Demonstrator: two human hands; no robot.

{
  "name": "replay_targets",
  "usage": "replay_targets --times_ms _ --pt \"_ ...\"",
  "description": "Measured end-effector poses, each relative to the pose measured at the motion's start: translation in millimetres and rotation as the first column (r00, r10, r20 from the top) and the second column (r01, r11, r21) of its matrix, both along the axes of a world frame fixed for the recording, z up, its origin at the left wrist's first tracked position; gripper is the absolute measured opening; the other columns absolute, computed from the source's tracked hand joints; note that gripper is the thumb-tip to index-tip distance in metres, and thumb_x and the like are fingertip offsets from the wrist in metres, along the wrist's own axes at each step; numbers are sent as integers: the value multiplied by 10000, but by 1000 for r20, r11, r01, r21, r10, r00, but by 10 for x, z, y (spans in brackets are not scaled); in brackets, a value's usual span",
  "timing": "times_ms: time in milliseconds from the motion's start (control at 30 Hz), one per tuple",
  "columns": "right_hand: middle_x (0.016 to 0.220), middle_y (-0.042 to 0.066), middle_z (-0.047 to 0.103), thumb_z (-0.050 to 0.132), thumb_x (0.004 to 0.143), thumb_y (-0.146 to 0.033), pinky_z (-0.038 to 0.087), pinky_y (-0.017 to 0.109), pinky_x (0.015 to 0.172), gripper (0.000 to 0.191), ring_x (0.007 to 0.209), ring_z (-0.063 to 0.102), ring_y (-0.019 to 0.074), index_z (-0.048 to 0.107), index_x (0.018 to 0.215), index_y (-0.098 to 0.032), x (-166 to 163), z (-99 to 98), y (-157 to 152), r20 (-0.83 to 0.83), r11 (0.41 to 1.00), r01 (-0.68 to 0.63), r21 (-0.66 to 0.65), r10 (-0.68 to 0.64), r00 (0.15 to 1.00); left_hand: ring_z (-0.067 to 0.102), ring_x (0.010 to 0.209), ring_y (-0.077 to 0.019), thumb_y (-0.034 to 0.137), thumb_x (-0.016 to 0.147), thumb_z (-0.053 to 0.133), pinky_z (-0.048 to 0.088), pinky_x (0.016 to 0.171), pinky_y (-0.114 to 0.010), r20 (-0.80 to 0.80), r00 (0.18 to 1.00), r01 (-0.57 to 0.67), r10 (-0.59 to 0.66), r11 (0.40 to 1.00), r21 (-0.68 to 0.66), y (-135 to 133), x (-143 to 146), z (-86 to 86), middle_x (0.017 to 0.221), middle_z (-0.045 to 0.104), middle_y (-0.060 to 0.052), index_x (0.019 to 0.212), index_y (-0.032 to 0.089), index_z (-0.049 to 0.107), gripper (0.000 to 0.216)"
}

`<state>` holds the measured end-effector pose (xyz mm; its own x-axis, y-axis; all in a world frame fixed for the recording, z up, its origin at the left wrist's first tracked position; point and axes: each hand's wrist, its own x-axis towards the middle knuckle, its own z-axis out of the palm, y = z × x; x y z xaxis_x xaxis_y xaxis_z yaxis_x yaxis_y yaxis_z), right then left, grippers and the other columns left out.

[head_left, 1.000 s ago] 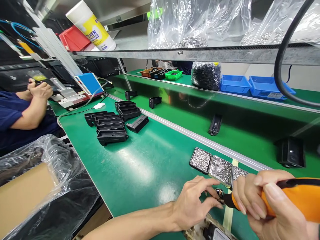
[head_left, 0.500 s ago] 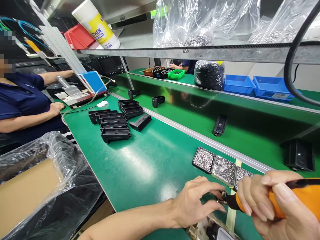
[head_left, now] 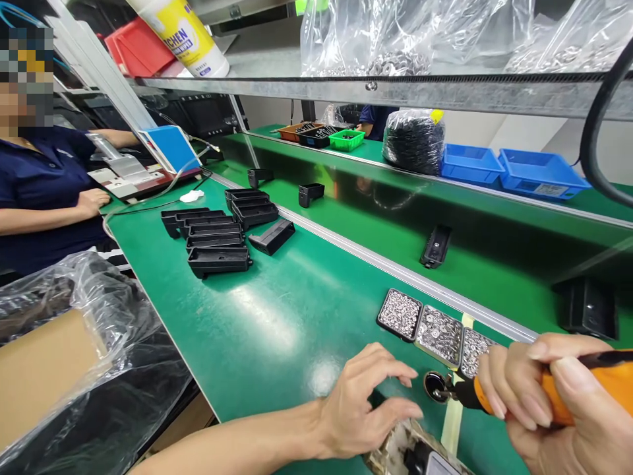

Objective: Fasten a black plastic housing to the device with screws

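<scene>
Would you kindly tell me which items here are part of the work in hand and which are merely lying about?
In use:
right hand gripping the orange screwdriver
left hand, open
small round part at the driver's tip
screw trays

Lying about:
black housings
blue bins
wipes canister

The left hand (head_left: pixel 363 406) has let go, fingers spread, uncovering a small black ring (head_left: pixel 436 385).
</scene>
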<state>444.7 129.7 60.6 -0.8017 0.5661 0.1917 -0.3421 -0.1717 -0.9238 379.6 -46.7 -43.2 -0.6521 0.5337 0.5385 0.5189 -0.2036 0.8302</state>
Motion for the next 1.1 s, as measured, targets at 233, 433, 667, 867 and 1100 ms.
replay_targets --times_ms 233,433,667,867,1100 --pt "521 -61 405 605 1018 -305 365 300 457 112 428 381 108 614 925 -243 -44 -223 124 -2 994 21 108 -21 1000 714 1129 -314 682 1043 465 500 982 -413 -92 943 315 -320 947 -59 -12 233 -157 1194 760 -191 1383 149 628 654" --pt "510 -35 427 647 997 -319 375 309 443 322 434 434 122 548 710 -209 -65 -434 122 -10 982 -19 190 21 1000 707 1066 -241 760 1001 496 483 883 -359 -358 893 215 -273 957 -192 121 365 -631 1232 747 -98 1482 212 492 729" --pt "513 -54 418 646 1000 -304 398 283 443 273 434 419 113 546 761 -215 -89 -535 89 -4 976 -21 217 22 1000 689 1079 -219 753 1011 491 478 861 -359 -419 861 218 -289 953 -211 116 330 -638 1238 742 -75 1498 199 433 741" --pt "511 -48 421 621 1008 -285 397 291 447 294 442 440 121 531 738 -210 -88 -582 76 30 976 -53 212 48 998 670 1134 -231 745 1016 488 484 912 -374 -398 848 251 -349 927 -279 95 312 -589 1273 731 -85 1486 190 461 727" --pt "543 -59 444 624 1014 -252 422 280 469 147 465 452 107 601 877 -205 -81 -651 92 -16 975 -21 220 25 1000 665 1146 -241 779 984 512 505 925 -376 -371 835 272 -407 891 -364 84 309 -582 1266 731 -95 1474 189 501 767"
